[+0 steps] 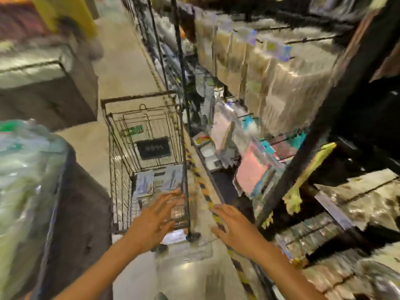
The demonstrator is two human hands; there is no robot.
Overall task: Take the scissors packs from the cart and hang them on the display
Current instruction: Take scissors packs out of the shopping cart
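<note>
A black wire cart (114, 152) stands in the aisle ahead of me, beside the shelving. Several flat scissors packs (144, 183) lie in its bottom at the near end. My left hand (154, 217) hovers over the cart's near rim with fingers spread and holds nothing. My right hand (232, 226) is stretched out to the right of the cart, over the striped floor edge, fingers straight and empty. The display (255, 135) of hanging packets fills the right side. The whole view is blurred.
A dark upright post (329, 118) of the shelving crosses the right side. Wrapped goods (28, 169) sit on a unit at the left. A grey counter (43, 87) stands further back on the left. Yellow-black tape (205, 191) marks the shelf base.
</note>
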